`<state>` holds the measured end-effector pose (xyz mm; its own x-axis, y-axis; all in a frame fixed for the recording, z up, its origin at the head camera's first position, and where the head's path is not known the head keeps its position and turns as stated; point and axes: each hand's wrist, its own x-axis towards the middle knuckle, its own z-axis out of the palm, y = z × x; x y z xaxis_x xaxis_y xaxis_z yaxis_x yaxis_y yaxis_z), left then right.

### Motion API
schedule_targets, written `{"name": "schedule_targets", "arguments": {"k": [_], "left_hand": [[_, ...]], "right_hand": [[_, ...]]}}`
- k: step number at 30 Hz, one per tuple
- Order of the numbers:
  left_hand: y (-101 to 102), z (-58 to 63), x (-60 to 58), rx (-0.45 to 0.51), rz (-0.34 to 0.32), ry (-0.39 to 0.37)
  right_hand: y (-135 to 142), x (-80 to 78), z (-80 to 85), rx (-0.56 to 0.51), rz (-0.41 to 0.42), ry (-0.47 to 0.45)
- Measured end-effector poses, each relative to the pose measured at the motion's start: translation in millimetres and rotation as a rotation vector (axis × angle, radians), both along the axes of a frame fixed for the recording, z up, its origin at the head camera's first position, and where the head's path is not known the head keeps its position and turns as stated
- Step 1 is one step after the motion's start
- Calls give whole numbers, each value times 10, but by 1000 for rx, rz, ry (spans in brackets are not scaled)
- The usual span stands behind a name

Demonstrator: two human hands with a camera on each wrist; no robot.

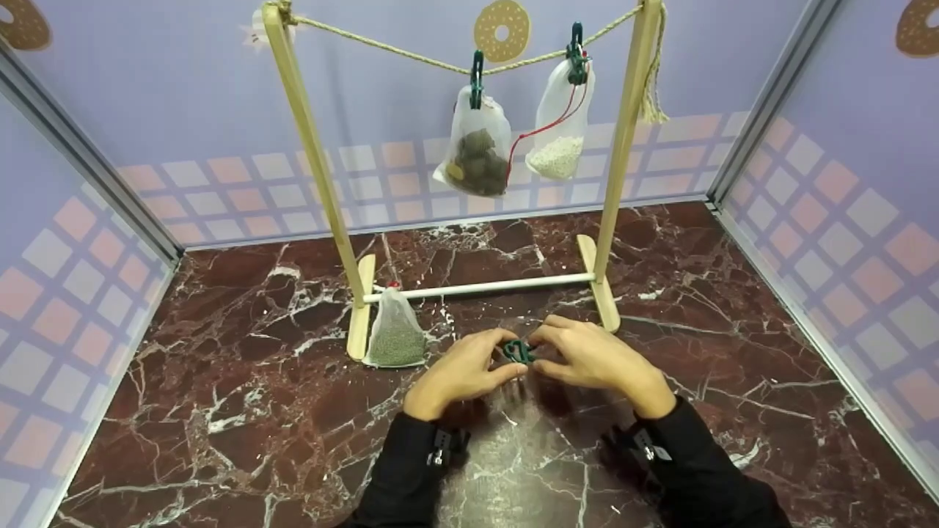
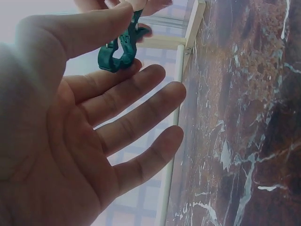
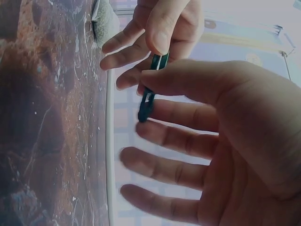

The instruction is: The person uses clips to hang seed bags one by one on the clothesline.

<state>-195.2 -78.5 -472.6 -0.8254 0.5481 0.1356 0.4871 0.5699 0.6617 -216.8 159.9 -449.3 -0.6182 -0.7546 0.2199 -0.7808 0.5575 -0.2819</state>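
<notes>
A small dark green clip (image 1: 519,351) is held up in front of the wooden rack, between the two hands. My left hand (image 1: 463,372) pinches one end of it with thumb and index finger. From the other side my right hand (image 1: 596,357) grips it between thumb and index finger. In the left wrist view the green clip (image 2: 113,55) shows its curved jaws, and the other left fingers spread out loosely. The right wrist view has the clip (image 3: 146,101) edge-on, with both thumbs over it.
A rope (image 1: 389,48) spans the rack's posts (image 1: 312,147). Green clips hang two mesh bags from it: one with brown lumps (image 1: 480,158), one with white grains (image 1: 557,155). Another mesh bag with greenish grains (image 1: 397,342) stands by the rack's left foot, on the marbled table (image 1: 242,411).
</notes>
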Motion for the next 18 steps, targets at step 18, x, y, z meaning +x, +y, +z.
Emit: {"name": "schedule_targets", "arguments": {"k": [18], "left_hand": [[-94,40,5,70,48,-85]], "right_hand": [[27,-32,-7,-33,-2,-1]]}}
